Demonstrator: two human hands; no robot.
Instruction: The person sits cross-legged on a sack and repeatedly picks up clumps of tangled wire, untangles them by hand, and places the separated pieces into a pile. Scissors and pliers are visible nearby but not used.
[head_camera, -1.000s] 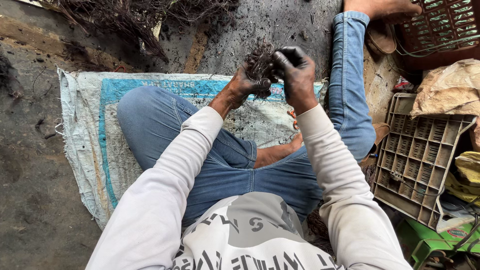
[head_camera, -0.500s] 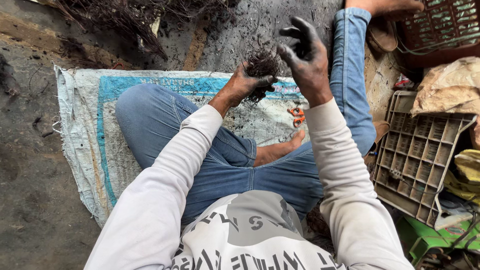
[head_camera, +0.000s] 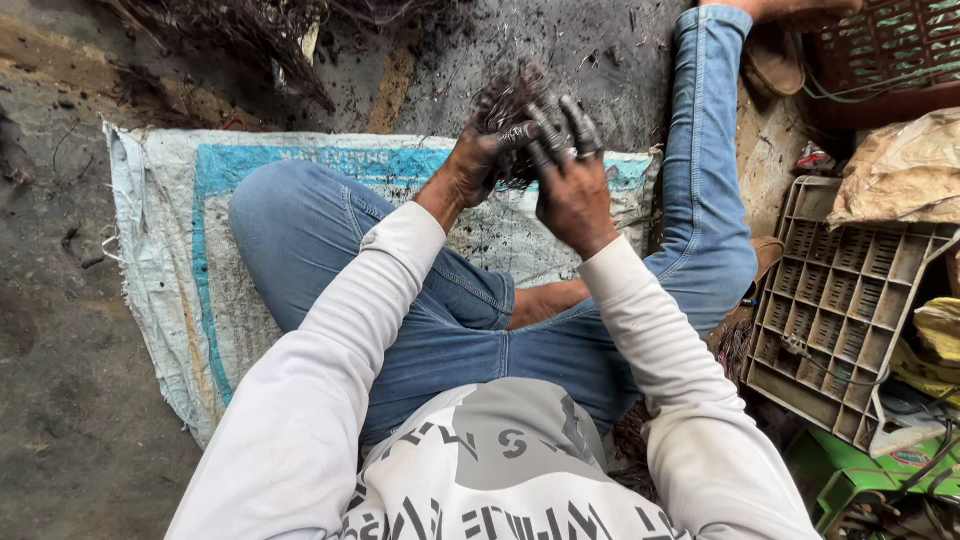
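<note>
**Two soiled hands on a clump of dark wiry strands**

Head view.
- Left hand (head_camera: 478, 160): blackened with grime, fingers curled closed around the lower side of the tangled clump (head_camera: 510, 105) of thin dark strands; thumb pressed across its front.
- Right hand (head_camera: 572, 185): back toward the camera, fingers (head_camera: 580, 125) spread and raised, their tips laid against the right side of the same clump; not closed on it.
- Tangled clump: held up in front of the body, above the knees, between both hands, over the far edge of the woven sack.
- Woven sack (head_camera: 160, 260): white with a blue border, spread flat on the dirty ground; the person sits on it cross-legged in blue jeans (head_camera: 330, 230) and a white long-sleeved top.
- Pile of similar dark strands (head_camera: 230, 30): on the ground beyond the sack, well apart from the hands.
- Grey plastic grid tray (head_camera: 830, 300): tilted, just beside the right knee.
- Red crate (head_camera: 890, 50): top right corner.
</note>
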